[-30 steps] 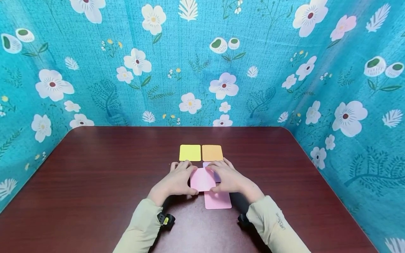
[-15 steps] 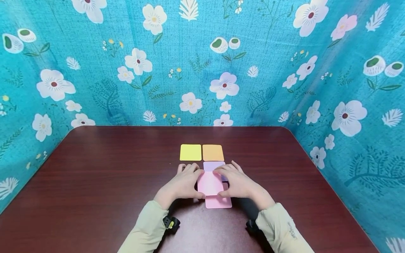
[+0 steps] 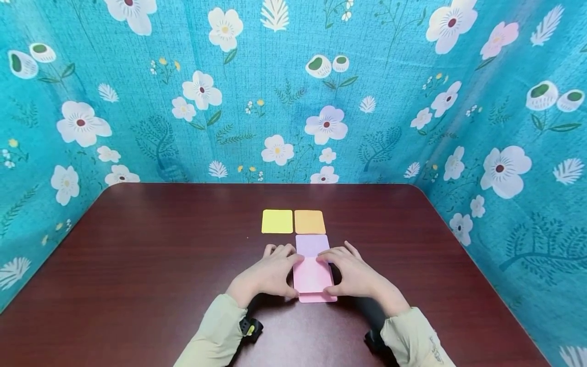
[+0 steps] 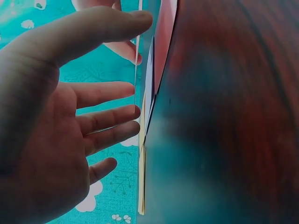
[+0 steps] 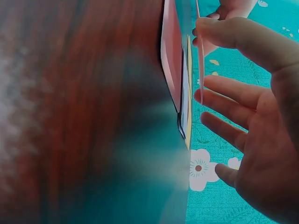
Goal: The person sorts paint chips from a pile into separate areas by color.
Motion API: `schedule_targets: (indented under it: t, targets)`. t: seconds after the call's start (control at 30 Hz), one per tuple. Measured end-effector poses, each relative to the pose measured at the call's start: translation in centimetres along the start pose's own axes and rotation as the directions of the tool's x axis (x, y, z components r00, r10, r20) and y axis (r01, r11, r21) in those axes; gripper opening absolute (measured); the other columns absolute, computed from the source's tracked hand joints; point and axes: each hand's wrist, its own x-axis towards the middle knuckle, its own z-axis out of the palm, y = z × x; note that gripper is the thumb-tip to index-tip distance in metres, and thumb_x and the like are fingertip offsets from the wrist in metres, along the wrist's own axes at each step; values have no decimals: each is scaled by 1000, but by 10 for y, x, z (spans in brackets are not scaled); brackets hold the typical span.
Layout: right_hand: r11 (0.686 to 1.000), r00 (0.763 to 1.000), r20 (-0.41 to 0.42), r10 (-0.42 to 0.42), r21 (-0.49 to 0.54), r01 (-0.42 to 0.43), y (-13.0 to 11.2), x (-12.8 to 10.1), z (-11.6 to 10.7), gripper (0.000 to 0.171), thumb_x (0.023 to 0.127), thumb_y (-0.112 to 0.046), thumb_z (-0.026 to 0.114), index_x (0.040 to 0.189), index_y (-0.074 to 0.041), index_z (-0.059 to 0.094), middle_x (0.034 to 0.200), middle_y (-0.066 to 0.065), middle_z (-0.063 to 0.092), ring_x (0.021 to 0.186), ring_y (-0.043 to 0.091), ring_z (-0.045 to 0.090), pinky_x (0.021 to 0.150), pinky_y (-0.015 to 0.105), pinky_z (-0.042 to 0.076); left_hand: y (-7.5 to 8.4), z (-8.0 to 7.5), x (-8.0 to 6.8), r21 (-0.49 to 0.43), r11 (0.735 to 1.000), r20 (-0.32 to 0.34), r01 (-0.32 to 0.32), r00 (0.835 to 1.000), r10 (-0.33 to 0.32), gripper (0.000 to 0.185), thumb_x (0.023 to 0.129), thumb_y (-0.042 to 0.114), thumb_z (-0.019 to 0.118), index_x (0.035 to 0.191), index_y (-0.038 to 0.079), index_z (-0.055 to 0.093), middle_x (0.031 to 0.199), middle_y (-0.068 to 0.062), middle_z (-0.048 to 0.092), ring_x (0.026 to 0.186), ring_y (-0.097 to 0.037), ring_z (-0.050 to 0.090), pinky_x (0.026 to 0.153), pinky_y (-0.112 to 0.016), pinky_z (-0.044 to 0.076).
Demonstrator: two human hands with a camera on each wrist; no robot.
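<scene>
Both my hands hold one pink card just above the table, over a second pink card lying flat. My left hand pinches its left edge between thumb and fingers, and my right hand pinches the right edge the same way. The left wrist view shows the held card edge-on between my left hand's thumb and fingertips. It appears edge-on as well against my right hand in the right wrist view. A lilac card lies just beyond my fingers.
A yellow card and an orange card lie side by side behind the lilac one. Teal flowered cloth walls in the table at the back and on both sides. Dark wrist cameras sit under my sleeves.
My hands have carried the pink card toward me and a little right, so it now covers most of the lower pink card. The lilac card has come into full view.
</scene>
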Motion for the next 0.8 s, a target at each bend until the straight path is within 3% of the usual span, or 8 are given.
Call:
schedule_targets:
  t: [0.8]
  targets:
    - [998, 996, 63, 59, -37, -57, 0, -14, 4, 51, 62, -36, 78, 108, -16, 64, 123, 1, 57, 118, 23, 45, 103, 60, 10, 12, 6, 1, 71, 997, 51, -27, 998, 24, 54, 62, 42, 76, 108, 18, 60, 105, 1, 46, 98, -15, 43, 88, -37, 26]
